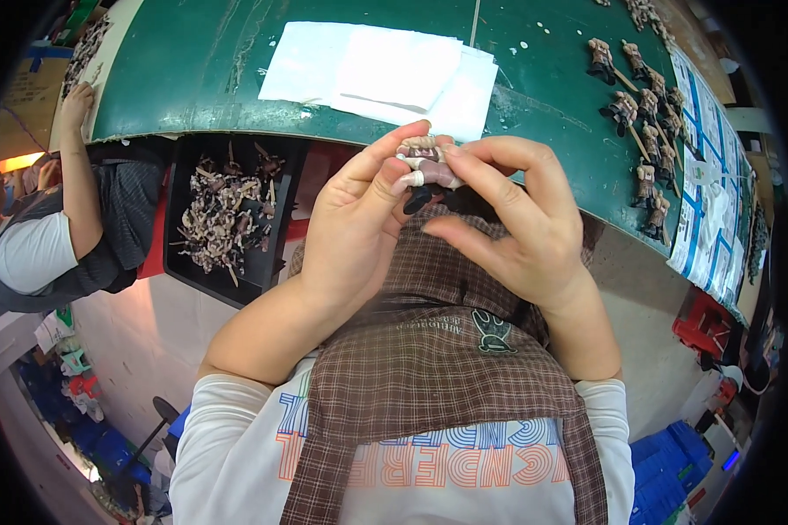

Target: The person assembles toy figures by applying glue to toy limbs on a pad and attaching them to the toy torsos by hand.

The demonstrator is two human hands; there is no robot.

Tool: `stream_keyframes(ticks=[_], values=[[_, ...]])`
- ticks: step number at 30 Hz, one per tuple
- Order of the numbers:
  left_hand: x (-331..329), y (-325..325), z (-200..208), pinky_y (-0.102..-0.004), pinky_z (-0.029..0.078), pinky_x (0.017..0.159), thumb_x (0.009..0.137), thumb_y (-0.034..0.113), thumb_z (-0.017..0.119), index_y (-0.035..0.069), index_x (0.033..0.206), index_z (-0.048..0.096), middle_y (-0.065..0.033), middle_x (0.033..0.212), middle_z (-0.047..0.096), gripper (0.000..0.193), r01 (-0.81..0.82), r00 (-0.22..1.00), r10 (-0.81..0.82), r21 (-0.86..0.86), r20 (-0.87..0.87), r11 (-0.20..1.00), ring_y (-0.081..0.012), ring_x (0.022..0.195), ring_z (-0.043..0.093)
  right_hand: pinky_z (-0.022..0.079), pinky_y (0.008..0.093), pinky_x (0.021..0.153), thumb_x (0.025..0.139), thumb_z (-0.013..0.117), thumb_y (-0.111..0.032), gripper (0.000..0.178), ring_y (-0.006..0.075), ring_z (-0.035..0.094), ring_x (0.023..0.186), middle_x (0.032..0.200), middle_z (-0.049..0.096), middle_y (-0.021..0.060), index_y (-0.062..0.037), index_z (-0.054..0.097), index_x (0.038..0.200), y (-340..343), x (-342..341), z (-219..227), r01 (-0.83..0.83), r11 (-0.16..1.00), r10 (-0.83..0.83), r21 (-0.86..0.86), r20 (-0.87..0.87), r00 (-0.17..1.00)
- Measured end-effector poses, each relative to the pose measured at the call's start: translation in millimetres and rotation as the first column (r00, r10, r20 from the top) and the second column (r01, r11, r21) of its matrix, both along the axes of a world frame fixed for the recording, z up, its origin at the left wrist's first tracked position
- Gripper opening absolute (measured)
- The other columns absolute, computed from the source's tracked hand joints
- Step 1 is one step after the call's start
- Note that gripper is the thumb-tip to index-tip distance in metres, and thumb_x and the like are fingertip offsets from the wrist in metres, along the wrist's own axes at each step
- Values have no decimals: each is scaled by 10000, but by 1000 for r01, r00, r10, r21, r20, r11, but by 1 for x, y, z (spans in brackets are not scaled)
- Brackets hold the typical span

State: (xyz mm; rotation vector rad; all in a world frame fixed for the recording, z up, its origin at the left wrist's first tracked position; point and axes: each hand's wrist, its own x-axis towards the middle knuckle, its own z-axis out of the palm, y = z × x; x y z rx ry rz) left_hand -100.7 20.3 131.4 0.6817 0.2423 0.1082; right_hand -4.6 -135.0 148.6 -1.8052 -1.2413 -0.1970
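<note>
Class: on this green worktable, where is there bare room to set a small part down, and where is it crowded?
Bare green table lies left of the white sheets, and again between the sheets and the row of figures on sticks. The right edge is crowded with figures and printed sheets. The black tray is full of parts.

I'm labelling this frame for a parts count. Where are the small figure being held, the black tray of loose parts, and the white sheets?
small figure (pixel 427 163), head view, its pale middle between the fingertips.
black tray (pixel 177 210), head view, its left wall.
white sheets (pixel 385 74), head view, centre of the top sheet.
</note>
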Motion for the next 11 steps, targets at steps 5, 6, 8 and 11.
stream_keyframes(ticks=[5,6,8,11], values=[[-2,-11,-2,-282,498,936,996,104,511,-10,1353,480,-100,1209,613,376,-48,998,50,51,-25,998,-151,1087,604,513,344,749,623,803,-49,533,252,631,897,1074,629,98,-18,659,1136,0,-1,-15,34,998,-40,53,128,991],[-3,-12,-2,-289,497,941,995,104,513,-10,1350,482,-102,1217,608,374,-63,997,65,62,-46,996,-152,1090,603,515,346,755,625,794,-35,532,254,634,903,1079,632,99,-16,660,1139,-1,-1,-16,36,997,-44,65,133,990],[-3,-14,-3,-293,497,947,994,102,515,-9,1349,483,-105,1222,606,373,-63,996,67,49,-67,997,-156,1097,601,517,348,761,627,786,-24,528,257,637,909,1083,634,101,-17,660,1140,-1,-1,-17,35,998,-42,57,138,990],[-4,-16,-5,-289,493,951,990,97,521,10,1356,485,-105,1237,601,378,-60,994,63,43,-92,997,-163,1106,599,520,353,773,637,780,-29,530,263,639,914,1088,635,100,-24,660,1153,-2,0,-20,25,998,-33,57,140,990]])
